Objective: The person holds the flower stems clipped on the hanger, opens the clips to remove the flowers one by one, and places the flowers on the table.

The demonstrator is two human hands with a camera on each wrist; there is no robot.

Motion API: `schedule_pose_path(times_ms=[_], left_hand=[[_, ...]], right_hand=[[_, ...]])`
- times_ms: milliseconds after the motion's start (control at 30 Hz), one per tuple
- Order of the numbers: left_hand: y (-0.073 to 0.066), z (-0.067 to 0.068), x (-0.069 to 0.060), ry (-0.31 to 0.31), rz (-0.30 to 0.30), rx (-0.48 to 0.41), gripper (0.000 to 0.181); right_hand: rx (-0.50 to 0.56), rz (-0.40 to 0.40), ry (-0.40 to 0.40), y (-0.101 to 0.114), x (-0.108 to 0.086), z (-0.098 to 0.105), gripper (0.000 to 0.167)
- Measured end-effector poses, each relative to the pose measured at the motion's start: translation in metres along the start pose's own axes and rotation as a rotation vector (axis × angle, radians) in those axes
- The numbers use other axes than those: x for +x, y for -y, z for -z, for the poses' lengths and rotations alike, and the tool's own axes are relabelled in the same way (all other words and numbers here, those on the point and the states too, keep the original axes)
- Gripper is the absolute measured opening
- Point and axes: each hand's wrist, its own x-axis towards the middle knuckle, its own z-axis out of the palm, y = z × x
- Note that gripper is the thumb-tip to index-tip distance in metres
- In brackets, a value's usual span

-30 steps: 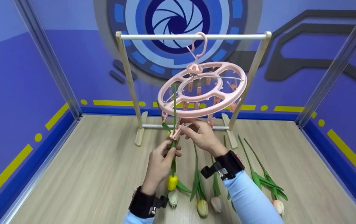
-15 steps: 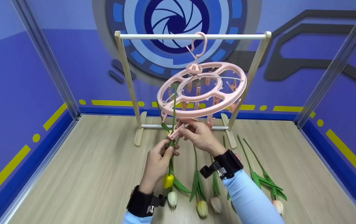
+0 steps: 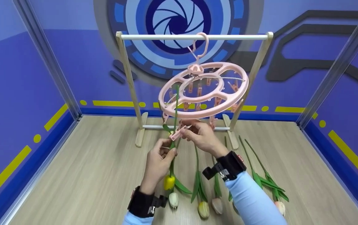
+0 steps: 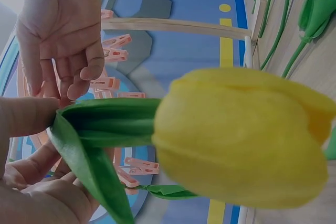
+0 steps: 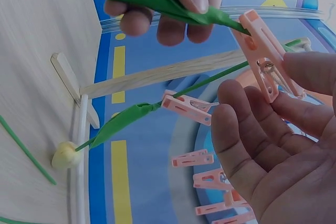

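Note:
My left hand [image 3: 160, 161] holds a yellow tulip [image 3: 169, 182] by its green stem, bloom downward and stem pointing up past the hanger's rim. Just above it, my right hand [image 3: 205, 137] pinches a pink clothespin [image 3: 178, 133] between thumb and fingers. In the right wrist view that clothespin [image 5: 262, 59] has its front end at the tulip's stem; whether it grips the stem, I cannot tell. The clothespin belongs to a round pink clip hanger [image 3: 204, 113]. Behind, a pale yellow tulip [image 5: 65, 155] hangs bloom down from another clothespin [image 5: 186, 108].
The hanger hooks over the white bar [image 3: 166, 37] of a wooden stand [image 3: 128, 78]. Several tulips lie on the table, including a white one [image 3: 173, 200], a yellowish one [image 3: 203, 209] and a pinkish one [image 3: 217, 205]. Blue panels [image 3: 7, 109] enclose the table's sides and back.
The clothespin in my right hand has tilted flatter against the stem. My left hand and the yellow bloom have shifted slightly left, and the stem's upper end leans a little right.

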Motion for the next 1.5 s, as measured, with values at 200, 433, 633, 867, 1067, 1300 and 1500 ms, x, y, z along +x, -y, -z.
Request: schedule_pose_path(times_ms=[200,433,633,867,1067,1300,1500], left_hand=[[0.0009,0.0004,-0.0003,-0.011,-0.016,-0.003,0.02],[0.0019,0.0001,-0.0005,-0.006,-0.041,-0.006,0.017],[0.0017,-0.0003,-0.0009,-0.004,-0.064,0.006,0.014],[0.0014,-0.0002,-0.0013,-0.007,-0.067,0.004,0.014],[0.001,0.0006,-0.0007,-0.006,-0.074,0.019,0.016],[0.0019,0.0031,-0.0003,-0.005,-0.089,0.035,0.016],[0.0032,0.0047,0.0004,-0.002,-0.075,0.036,0.015]], right_hand=[[-0.006,0.02,0.006,0.0026,0.0009,0.0009,0.037],[-0.026,0.017,0.014,0.0019,0.004,0.0021,0.031],[-0.029,0.007,0.022,0.0021,0.0043,0.0034,0.029],[-0.057,0.011,0.018,0.0021,0.0038,0.0048,0.026],[-0.07,0.031,0.025,-0.0001,0.0029,0.0069,0.023],[-0.054,0.02,0.031,0.0024,0.0025,0.0075,0.022],[-0.021,0.027,0.059,0.0022,0.0016,0.0093,0.018]])
